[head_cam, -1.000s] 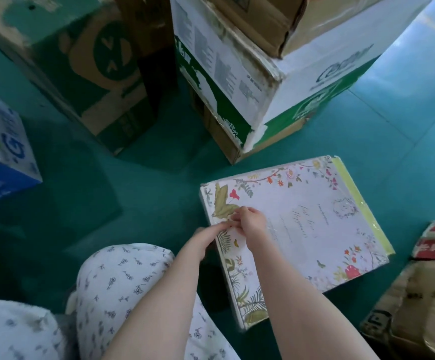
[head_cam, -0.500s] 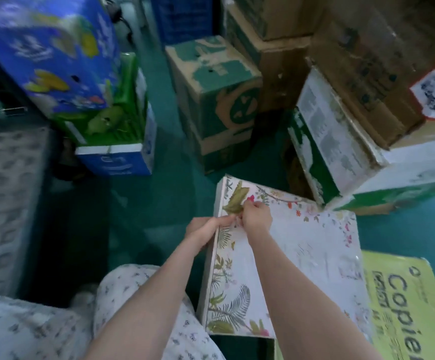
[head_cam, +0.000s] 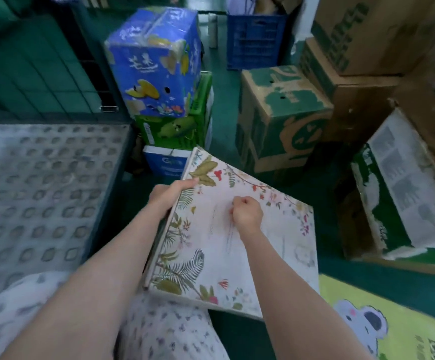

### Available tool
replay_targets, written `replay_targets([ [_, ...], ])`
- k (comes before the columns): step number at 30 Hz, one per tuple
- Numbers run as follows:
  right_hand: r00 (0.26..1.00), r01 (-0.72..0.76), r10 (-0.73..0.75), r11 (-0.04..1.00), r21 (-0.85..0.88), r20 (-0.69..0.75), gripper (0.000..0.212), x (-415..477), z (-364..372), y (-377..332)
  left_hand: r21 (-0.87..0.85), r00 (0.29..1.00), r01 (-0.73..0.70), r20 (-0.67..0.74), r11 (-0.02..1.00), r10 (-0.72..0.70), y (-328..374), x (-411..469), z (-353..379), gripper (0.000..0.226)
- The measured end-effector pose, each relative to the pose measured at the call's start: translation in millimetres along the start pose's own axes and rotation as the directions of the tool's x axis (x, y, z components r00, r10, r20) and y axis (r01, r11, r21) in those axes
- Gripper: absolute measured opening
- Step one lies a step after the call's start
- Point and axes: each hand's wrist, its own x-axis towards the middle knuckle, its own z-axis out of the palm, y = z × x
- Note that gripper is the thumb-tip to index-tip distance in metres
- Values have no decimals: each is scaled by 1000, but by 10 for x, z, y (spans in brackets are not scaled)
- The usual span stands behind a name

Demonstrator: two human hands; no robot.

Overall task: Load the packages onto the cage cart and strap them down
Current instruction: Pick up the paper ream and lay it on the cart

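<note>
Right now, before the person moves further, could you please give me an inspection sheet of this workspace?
Surface: teal floor, cartons standing on it.
Job's things: floral package, held tilted off the floor; cage cart at left, studded deck and mesh wall in view; no strap seen.
Clutter: blue fruit carton stacked on a green carton; green-brown carton; koala package at lower right.
Hands: left hand grips the package's left edge; right hand, fingers curled, pinches at the wrapping on its top face.
Cables: nothing seen.
Surroundings: blue crate and stacked brown cartons behind.
</note>
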Motion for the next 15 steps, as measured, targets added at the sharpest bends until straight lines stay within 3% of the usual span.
replay_targets([
  [3, 992, 93, -92, 996, -4, 91, 19, -163, 366, -287, -140, 1000, -12, -30, 990, 8, 53, 54, -466, 59],
  [6, 960, 235, -222, 970, -60, 169, 19, -364, 688, -602, -259, 999, -38, -9, 965, 37, 54, 174, -915, 93],
  [9, 907, 373, -338, 922, -106, 252, 22, -610, 990, -921, -334, 989, -115, -126, 935, 76, -48, 351, -1432, 116],
  [11, 863, 452, -395, 882, -131, 317, 24, -786, 1188, -1070, -350, 981, -162, -161, 923, 111, -55, 181, -1739, 103],
  [13, 819, 515, -433, 843, -152, 376, 22, -941, 1334, -1147, -336, 976, -206, -138, 919, 168, -1, -160, -1891, 61],
  [15, 774, 567, -459, 809, -154, 437, 21, -1097, 1466, -1198, -359, 963, -251, -187, 899, 194, -38, -337, -2062, 35],
])
